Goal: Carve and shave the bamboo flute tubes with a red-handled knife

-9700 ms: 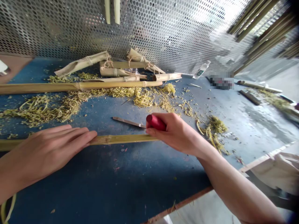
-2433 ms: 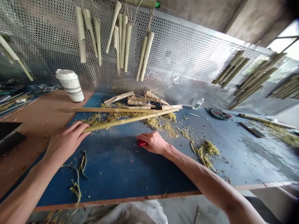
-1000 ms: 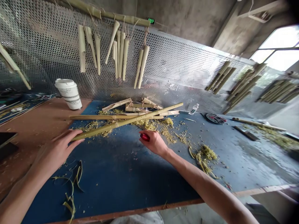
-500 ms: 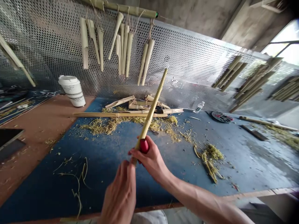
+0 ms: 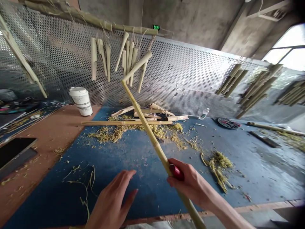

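My right hand (image 5: pixel 190 178) is closed round a long bamboo pole (image 5: pixel 154 143) and a small tool with a red handle (image 5: pixel 176 172); the tool's working end is hidden. The pole slants from the table's front edge up to the far left. At its far tip it meets, in view, the lower end of a tilted hanging bamboo piece (image 5: pixel 139 66); I cannot tell whether they touch. My left hand (image 5: pixel 114 197) is open and holds nothing. Its fingers are apart above the blue table (image 5: pixel 133 159), left of the pole.
Shavings (image 5: pixel 108 132) and cut bamboo pieces lie before a perforated metal screen (image 5: pixel 181 86). A white cup (image 5: pixel 81 103) and a dark flat tablet-like thing (image 5: pixel 15 151) stand at left. At right are a small bottle (image 5: pixel 204 114), a shavings heap (image 5: pixel 219 165) and a flat blade (image 5: pixel 264 139).
My left hand has let go of the pole and moved left. My right hand has moved right with pole and tool, and the pole now leans left. One hanging piece has tilted.
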`<action>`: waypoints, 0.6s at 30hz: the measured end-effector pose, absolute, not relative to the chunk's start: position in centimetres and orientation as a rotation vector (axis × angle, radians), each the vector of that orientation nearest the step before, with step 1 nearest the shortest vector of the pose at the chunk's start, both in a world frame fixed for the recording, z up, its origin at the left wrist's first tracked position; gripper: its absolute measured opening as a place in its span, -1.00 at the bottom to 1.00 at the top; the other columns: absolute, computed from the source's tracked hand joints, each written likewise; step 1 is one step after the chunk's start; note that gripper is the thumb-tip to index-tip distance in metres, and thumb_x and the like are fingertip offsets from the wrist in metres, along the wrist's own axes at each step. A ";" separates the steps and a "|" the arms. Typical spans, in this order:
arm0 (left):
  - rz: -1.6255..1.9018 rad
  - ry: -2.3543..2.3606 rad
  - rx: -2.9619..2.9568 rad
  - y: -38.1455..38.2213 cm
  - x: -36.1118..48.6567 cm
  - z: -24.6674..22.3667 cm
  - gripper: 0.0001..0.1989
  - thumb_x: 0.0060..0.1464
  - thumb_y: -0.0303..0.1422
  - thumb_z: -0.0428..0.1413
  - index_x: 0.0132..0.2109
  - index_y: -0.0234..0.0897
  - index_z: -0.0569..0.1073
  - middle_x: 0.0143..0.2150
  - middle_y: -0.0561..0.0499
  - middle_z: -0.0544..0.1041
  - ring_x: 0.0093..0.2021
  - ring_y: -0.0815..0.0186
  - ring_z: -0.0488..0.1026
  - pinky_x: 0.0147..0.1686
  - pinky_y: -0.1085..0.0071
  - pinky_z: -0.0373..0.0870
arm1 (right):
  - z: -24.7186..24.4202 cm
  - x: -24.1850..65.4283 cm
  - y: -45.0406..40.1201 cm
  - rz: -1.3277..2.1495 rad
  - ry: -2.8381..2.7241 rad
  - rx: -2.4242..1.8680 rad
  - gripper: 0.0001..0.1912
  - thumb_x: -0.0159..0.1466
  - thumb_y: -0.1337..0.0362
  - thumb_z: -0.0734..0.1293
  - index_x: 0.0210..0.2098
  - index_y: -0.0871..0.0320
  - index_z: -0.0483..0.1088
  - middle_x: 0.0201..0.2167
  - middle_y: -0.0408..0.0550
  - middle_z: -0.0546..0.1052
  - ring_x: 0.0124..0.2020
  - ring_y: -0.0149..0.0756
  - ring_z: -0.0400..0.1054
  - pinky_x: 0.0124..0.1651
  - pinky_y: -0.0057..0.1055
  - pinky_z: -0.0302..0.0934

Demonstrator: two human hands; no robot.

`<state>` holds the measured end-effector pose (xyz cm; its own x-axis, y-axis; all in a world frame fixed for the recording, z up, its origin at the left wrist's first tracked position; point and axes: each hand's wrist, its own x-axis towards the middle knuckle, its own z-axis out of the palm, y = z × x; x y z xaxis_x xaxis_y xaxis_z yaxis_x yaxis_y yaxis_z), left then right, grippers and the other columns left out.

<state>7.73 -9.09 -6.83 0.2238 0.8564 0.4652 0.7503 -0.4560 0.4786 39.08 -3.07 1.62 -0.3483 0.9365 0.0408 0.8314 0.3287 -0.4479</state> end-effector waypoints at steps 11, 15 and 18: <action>1.177 1.606 2.439 -7.4 5.4 -3.8 -0.81 0.58 -0.22 0.05 0.22 0.12 0.46 -0.03 -0.08 0.78 -0.20 0.02 0.85 -0.38 0.27 0.78 | 2.7 41.9 -0.1 0.506 -2.385 -1.560 -0.89 0.38 0.16 0.45 -0.09 -0.15 0.51 -0.28 -0.08 0.70 -0.29 -0.02 0.57 -0.21 -0.16 0.25; 1.148 1.599 2.515 -7.3 5.2 -3.3 -0.78 0.60 -0.28 0.06 0.25 0.05 0.47 0.03 -0.12 0.75 -0.08 0.03 0.85 -0.27 0.28 0.78 | 2.4 40.5 1.4 0.461 -2.451 -1.531 -0.89 0.41 0.20 0.44 -0.08 -0.12 0.56 -0.22 -0.03 0.74 -0.24 0.00 0.58 -0.17 -0.17 0.20; 1.130 1.624 2.552 -6.9 5.0 -3.2 -0.78 0.60 -0.33 0.07 0.25 -0.03 0.49 0.08 -0.14 0.72 -0.02 0.08 0.83 -0.19 0.30 0.76 | 2.1 39.1 2.4 0.464 -2.491 -1.507 -0.92 0.40 0.24 0.46 -0.11 -0.07 0.57 -0.26 -0.05 0.73 -0.30 -0.08 0.54 -0.19 -0.23 0.15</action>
<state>4.97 -6.88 -3.22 0.2507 0.7628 0.5961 0.8241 -0.4912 0.2819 39.06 2.43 2.14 -0.4636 0.8860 0.0030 0.8255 0.4332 -0.3618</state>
